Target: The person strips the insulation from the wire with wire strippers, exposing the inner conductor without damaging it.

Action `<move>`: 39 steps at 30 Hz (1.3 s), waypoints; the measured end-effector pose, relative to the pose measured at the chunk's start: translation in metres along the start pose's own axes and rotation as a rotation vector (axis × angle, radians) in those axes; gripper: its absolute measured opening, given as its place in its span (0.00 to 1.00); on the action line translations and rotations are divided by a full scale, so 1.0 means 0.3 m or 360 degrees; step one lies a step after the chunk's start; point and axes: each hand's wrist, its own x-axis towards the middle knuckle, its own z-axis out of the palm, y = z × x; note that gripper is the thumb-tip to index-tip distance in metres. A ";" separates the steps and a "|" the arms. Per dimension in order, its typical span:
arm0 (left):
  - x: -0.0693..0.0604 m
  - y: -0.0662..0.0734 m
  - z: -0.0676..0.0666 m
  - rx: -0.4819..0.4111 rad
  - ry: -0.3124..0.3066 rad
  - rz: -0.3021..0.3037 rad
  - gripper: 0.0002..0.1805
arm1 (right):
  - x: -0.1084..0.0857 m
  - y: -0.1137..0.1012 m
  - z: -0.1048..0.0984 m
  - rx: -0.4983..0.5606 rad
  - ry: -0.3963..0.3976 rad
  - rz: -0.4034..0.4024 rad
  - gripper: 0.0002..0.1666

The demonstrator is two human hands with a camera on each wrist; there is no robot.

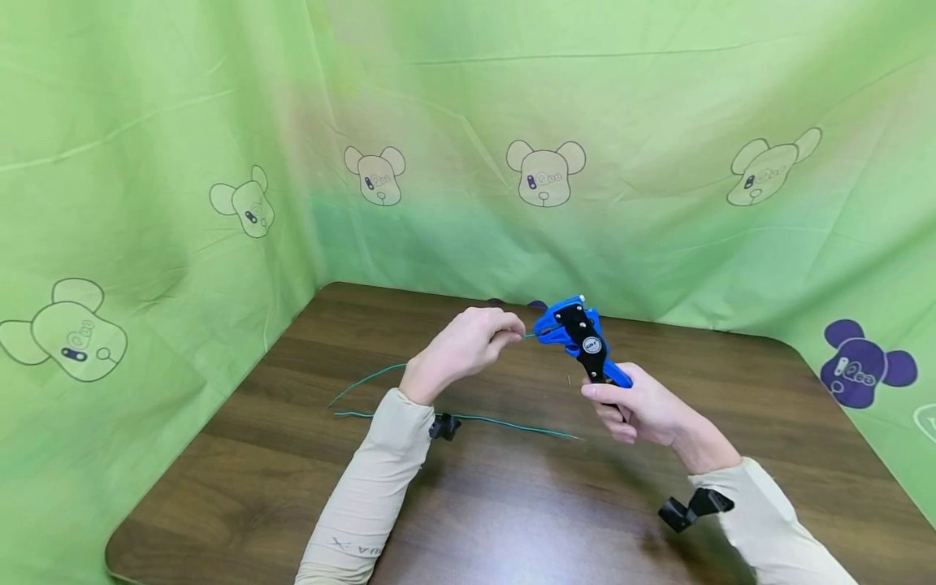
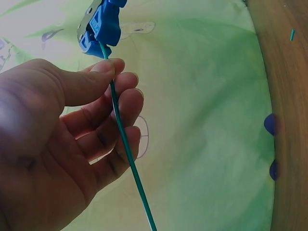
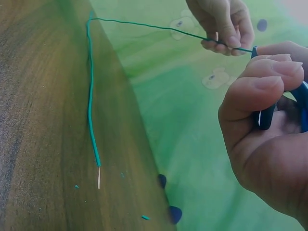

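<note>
My left hand [image 1: 466, 345] pinches a thin green wire [image 2: 126, 144] between thumb and index finger, close to its front end. That end runs into the jaws of a blue and black wire stripper [image 1: 587, 335]. My right hand [image 1: 643, 406] grips the stripper by its handles, raised above the table. In the right wrist view the fingers [image 3: 262, 89] curl round a handle. The held wire's tail droops to the table at the left. Another length of green wire [image 1: 504, 422] lies on the table below my hands, with bare copper [image 3: 99, 178] at one end.
A brown wooden table [image 1: 241, 487] carries a small green bit of insulation [image 3: 145, 217] and a few tiny scraps. Green cloth [image 1: 453, 106] with bear-head prints hangs behind and at the sides. Black camera mounts [image 1: 444, 426] sit on both wrists.
</note>
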 end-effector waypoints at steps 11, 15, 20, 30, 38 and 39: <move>0.002 0.001 0.001 -0.0034 -0.0022 -0.0009 0.07 | -0.004 -0.005 -0.005 -0.0028 -0.0008 -0.0007 0.06; 0.001 0.000 0.001 -0.0038 -0.0025 -0.0006 0.07 | -0.005 -0.007 -0.006 -0.0024 -0.0012 0.0002 0.06; 0.002 0.000 -0.002 -0.0039 -0.0030 -0.0008 0.07 | -0.006 -0.008 -0.005 -0.0004 -0.0039 -0.0018 0.06; -0.001 -0.003 -0.004 -0.0045 -0.0041 -0.0025 0.07 | -0.014 -0.013 -0.007 0.0014 -0.0040 -0.0043 0.08; -0.006 0.001 -0.021 -0.0098 -0.0024 -0.0024 0.07 | -0.019 -0.035 -0.007 0.0031 -0.0066 -0.0073 0.08; -0.006 0.001 -0.020 -0.0100 -0.0023 -0.0025 0.07 | -0.020 -0.037 -0.008 0.0027 -0.0066 -0.0072 0.08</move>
